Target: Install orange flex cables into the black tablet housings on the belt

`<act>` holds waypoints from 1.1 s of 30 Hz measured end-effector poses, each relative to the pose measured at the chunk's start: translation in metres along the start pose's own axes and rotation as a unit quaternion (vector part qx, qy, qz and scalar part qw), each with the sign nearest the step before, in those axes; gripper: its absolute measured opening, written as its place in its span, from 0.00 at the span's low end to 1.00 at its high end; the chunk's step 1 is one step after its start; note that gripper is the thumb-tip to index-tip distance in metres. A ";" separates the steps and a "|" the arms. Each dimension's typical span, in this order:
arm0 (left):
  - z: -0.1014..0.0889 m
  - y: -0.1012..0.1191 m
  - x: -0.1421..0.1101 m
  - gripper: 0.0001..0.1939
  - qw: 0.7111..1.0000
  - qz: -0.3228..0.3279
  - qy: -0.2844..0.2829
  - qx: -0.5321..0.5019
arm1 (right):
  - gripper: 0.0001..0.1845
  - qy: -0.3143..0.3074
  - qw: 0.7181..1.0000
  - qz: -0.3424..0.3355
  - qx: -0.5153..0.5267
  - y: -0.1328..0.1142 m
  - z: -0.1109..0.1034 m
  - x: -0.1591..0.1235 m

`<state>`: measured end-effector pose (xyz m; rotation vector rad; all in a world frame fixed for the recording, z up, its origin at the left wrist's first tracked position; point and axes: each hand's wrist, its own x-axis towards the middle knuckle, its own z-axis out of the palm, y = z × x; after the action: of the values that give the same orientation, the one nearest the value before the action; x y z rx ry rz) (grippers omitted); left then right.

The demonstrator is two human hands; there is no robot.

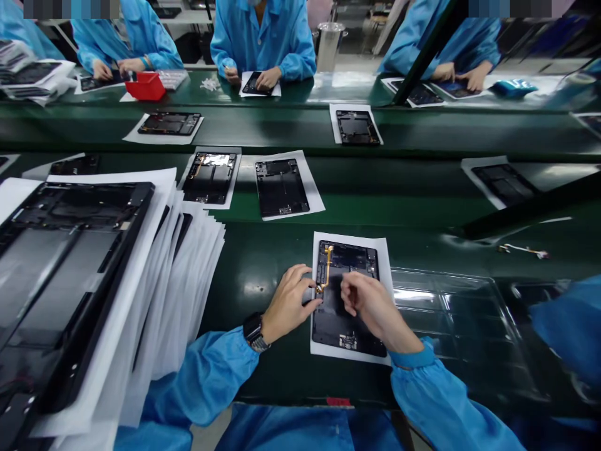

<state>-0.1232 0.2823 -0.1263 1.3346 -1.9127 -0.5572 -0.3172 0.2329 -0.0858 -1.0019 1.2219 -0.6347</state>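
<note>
In front of me an opened tablet housing (347,319), black inside, lies on a white sheet (385,263). An orange flex cable (328,266) runs along its upper left side. My left hand (292,299) is at the housing's left edge, thumb and index finger apart on either side of the cable's lower end; it holds nothing that I can see. Over the middle of the housing, my right hand (369,304) has its fingers curled together. Whether something small is between those fingertips is hidden.
A tall stack of housings with white sheets (188,275) stands at my left. Clear plastic trays (451,313) lie at right, near a loose cable (523,251). More housings (283,188) lie on the green belt ahead. Co-workers in blue (263,37) sit opposite; dark posts (530,203) cross at right.
</note>
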 end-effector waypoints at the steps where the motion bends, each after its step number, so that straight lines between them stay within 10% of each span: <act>1: 0.001 0.001 -0.001 0.11 1.000 -0.003 0.001 -0.003 | 0.18 0.009 0.997 -0.017 -0.071 0.003 0.004 0.001; 7: 0.002 0.001 -0.003 0.07 1.000 0.003 -0.006 -0.006 | 0.06 0.043 0.925 -0.109 -0.363 0.013 0.025 0.004; 33: 0.003 0.027 -0.027 0.16 0.996 0.070 -0.052 -0.008 | 0.03 -0.009 0.909 -0.141 -0.391 0.002 0.021 0.019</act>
<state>-0.1363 0.3171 -0.1179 1.1704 -2.0646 -0.5790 -0.2922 0.2239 -0.0959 -1.8764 1.3511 -0.3367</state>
